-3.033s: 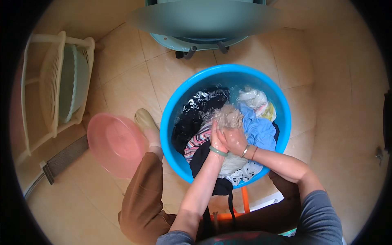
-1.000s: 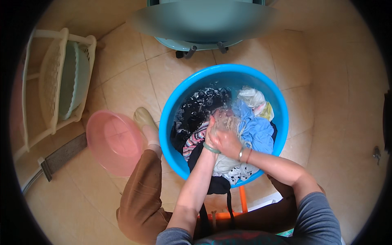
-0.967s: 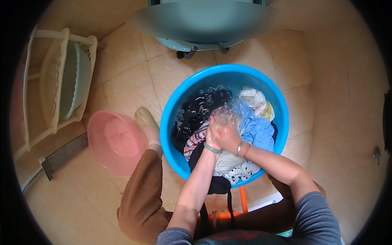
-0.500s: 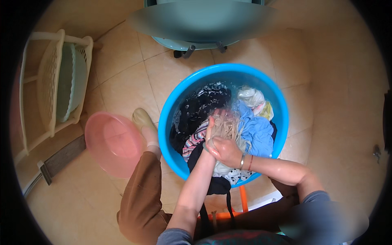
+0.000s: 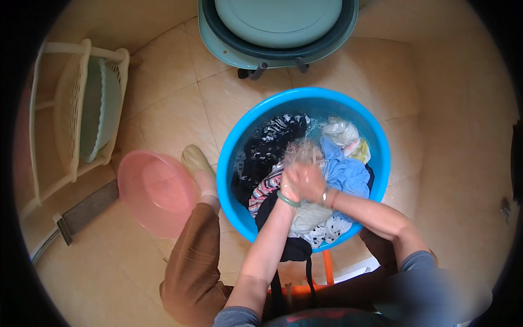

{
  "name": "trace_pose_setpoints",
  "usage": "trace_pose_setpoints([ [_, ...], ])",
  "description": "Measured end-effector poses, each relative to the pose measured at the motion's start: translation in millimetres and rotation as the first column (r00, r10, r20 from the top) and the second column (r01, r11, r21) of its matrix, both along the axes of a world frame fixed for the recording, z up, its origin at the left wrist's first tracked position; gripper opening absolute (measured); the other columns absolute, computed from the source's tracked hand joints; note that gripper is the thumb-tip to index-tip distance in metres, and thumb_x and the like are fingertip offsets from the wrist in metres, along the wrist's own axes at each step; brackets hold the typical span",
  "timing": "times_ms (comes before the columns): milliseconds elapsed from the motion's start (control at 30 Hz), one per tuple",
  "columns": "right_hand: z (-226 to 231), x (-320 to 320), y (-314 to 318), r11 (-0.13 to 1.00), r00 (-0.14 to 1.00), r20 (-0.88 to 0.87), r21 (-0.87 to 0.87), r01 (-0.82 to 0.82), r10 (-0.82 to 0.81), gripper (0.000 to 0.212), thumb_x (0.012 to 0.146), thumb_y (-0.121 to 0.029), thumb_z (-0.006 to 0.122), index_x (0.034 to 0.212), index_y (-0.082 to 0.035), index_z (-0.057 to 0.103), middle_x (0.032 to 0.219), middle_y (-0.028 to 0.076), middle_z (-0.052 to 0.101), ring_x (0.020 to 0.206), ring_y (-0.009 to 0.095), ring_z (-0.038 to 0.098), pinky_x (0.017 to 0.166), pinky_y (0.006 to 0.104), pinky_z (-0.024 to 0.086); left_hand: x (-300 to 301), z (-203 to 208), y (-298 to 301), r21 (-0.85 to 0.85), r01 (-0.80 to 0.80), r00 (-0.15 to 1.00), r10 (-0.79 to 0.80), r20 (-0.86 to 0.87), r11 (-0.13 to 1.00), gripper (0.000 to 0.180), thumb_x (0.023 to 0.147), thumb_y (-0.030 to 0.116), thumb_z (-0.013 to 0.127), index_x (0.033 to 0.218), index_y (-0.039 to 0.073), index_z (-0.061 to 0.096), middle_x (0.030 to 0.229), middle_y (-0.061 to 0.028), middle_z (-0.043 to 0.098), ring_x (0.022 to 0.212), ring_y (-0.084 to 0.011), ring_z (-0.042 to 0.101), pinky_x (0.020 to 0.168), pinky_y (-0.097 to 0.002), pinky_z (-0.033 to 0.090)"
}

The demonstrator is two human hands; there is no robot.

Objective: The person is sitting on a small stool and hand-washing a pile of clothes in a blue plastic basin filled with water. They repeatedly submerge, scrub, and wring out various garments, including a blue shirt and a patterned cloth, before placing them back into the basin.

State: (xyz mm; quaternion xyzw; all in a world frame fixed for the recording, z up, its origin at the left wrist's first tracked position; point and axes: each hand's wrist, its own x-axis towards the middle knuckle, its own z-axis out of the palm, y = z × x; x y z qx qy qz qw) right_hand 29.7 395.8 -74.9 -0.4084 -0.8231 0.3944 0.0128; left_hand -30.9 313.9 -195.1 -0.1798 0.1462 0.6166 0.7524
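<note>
My left hand [image 5: 289, 183] and my right hand [image 5: 311, 182] are pressed together above the laundry in a large blue tub [image 5: 231, 212]. A wet, sheer beige cloth [image 5: 303, 151] bunches up at the far side of them. The right hand's fingers are curled on the cloth, blurred by motion; they cover most of the left hand's fingers. Around them lie dark cloth [image 5: 259, 155] in water, a light blue garment [image 5: 346, 171], a striped cloth [image 5: 265, 192], white cloth [image 5: 340, 131] and a dotted white piece [image 5: 328, 231]. Black fabric [image 5: 297, 249] hangs over the near rim.
A pink basin [image 5: 155, 188] stands on the tiled floor at the left, beside my foot [image 5: 197, 161]. A cream rack [image 5: 79, 114] with basins is further left. A folded teal tub [image 5: 278, 24] stands beyond the blue one. Something orange [image 5: 327, 267] shows below the near rim.
My right hand has slid forward from the left wrist to the left hand, and the beige cloth has bunched up. The whole view has shifted slightly.
</note>
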Motion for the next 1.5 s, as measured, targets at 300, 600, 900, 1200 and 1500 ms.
trace_pose_setpoints([
  [300, -58.3, 32.1, 34.3, 0.965, 0.972, 0.054, 0.146, 0.217, -0.227, 0.026, 0.084, -0.025, 0.055, 0.068, -0.006, 0.062, 0.071, 0.018, 0.063, 0.064, 0.037, 0.062, 0.058, 0.0468, 0.051, 29.5, 39.2, 36.2, -0.28, 0.02, 1.0, -0.019, 0.006, 0.96, 0.054, 0.098, 0.047, 0.039, 0.14, 0.013, 0.041, 0.139, -0.0085, 0.047, 0.127, -0.0258, 0.045, 0.108, -0.042, 0.034],
  [600, -1.2, 66.0, -10.4, 0.991, 0.993, -0.037, 0.078, 0.111, -0.108, 0.022, 0.08, -0.026, 0.06, 0.07, -0.006, 0.058, 0.067, 0.016, 0.062, 0.06, 0.035, 0.061, 0.054, 0.0492, 0.046, 46.2, 46.9, 40.9, -0.052, 0.115, 0.982, -0.106, 0.154, 0.992, 0.055, 0.099, 0.046, 0.037, 0.142, 0.012, 0.036, 0.142, -0.0061, 0.043, 0.129, -0.0251, 0.043, 0.109, -0.0417, 0.034],
  [900, -60.9, 45.1, 42.0, 0.938, 0.968, 0.127, 0.302, 0.171, -0.217, 0.026, 0.083, -0.027, 0.056, 0.07, -0.006, 0.061, 0.066, 0.017, 0.064, 0.059, 0.038, 0.062, 0.055, 0.0484, 0.05, 51.5, 56.0, 40.4, -0.276, -0.001, 0.996, 0.025, 0.085, 0.961, 0.045, 0.099, 0.038, 0.041, 0.135, 0.01, 0.046, 0.136, -0.0053, 0.05, 0.126, -0.0241, 0.046, 0.107, -0.0405, 0.037],
  [1200, 3.2, 38.2, -23.9, 0.983, 0.977, -0.117, -0.076, 0.168, -0.176, 0.03, 0.086, -0.028, 0.057, 0.069, -0.003, 0.057, 0.068, 0.02, 0.062, 0.064, 0.039, 0.061, 0.058, 0.0495, 0.047, 27.4, 36.5, 29.7, 0.06, -0.006, 0.963, -0.011, 0.269, 0.998, 0.051, 0.098, 0.046, 0.04, 0.137, 0.013, 0.043, 0.138, -0.006, 0.047, 0.125, -0.0233, 0.047, 0.107, -0.0401, 0.036],
  [1500, -58.6, 52.6, 41.0, 0.98, 0.966, 0.18, 0.11, 0.165, -0.183, 0.029, 0.088, -0.031, 0.051, 0.076, -0.006, 0.06, 0.078, 0.018, 0.065, 0.072, 0.038, 0.063, 0.06, 0.049, 0.049, 53.4, 72.2, 45.8, -0.341, 0.011, 0.987, -0.066, -0.15, 0.94, 0.055, 0.098, 0.048, 0.038, 0.141, 0.014, 0.038, 0.142, -0.003, 0.043, 0.129, -0.0221, 0.042, 0.11, -0.0401, 0.032],
])
